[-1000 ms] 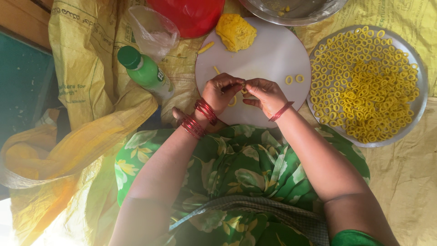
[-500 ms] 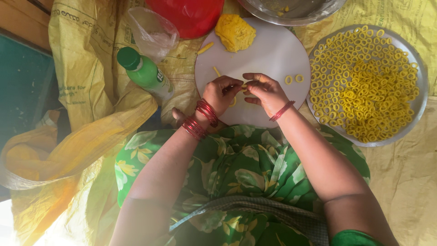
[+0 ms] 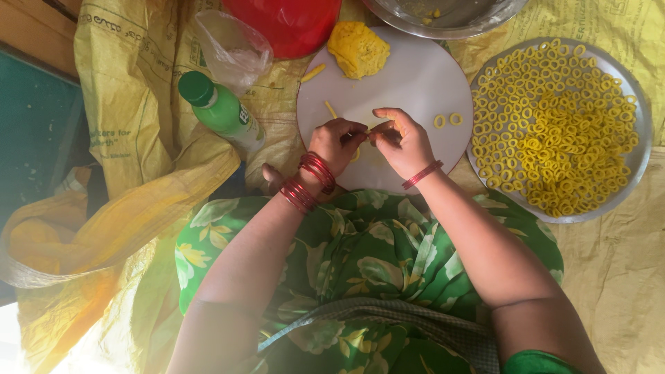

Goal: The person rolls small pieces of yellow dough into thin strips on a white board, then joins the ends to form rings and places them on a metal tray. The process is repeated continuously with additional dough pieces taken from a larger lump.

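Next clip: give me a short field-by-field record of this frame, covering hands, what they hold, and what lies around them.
left hand: pinching a thin strip of yellow dough
right hand: pinching the same strip
work surface: round white board
on board: dough lump, two finished rings
right of board: metal tray heaped with dough rings
left of board: green bottle

Spread over the floor: yellow woven sacking (image 3: 623, 291). Lay directly on it: a round white board (image 3: 422, 83), a wide metal plate (image 3: 641, 166) heaped with yellow dough rings, a green plastic bottle (image 3: 222, 111) on its side, a crumpled clear bag (image 3: 232, 48), a red plastic vessel (image 3: 291, 24), and a steel bowl (image 3: 450, 17) at the top edge.
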